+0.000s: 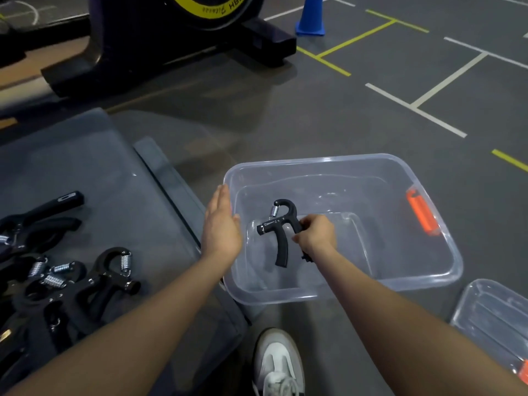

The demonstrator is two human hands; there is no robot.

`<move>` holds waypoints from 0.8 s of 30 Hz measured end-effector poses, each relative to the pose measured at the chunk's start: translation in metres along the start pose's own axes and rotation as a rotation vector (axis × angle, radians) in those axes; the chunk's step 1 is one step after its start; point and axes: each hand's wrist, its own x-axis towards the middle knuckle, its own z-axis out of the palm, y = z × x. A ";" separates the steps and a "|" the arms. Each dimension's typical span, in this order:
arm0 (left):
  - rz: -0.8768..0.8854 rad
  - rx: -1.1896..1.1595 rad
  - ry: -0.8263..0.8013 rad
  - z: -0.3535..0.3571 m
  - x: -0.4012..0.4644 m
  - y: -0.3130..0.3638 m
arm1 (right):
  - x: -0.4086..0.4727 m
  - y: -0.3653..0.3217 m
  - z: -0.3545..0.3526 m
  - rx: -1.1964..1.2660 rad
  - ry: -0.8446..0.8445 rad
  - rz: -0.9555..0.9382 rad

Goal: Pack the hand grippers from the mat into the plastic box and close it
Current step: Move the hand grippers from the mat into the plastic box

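Lowering the first gripper point(278, 231) into the box point(343, 167), the right hand point(315, 234) has its fingers curled around one handle, while the left hand point(221, 224) rests flat-fingered against the box rim. Next I think the fingers must let go, then reach to the pile point(65, 284) on the mat point(100, 167); the lid point(494, 312) waits at the right.

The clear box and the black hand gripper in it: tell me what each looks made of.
Clear rectangular box: glossy see-through plastic, since the floor shows through its walls.
Black hand gripper, held by the right hand: matte black handles, probably plastic or rubber; shiny coiled spring, likely steel.
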 end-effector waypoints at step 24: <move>0.175 0.133 -0.041 0.011 -0.003 -0.015 | 0.062 0.012 0.079 -0.084 -0.137 -0.018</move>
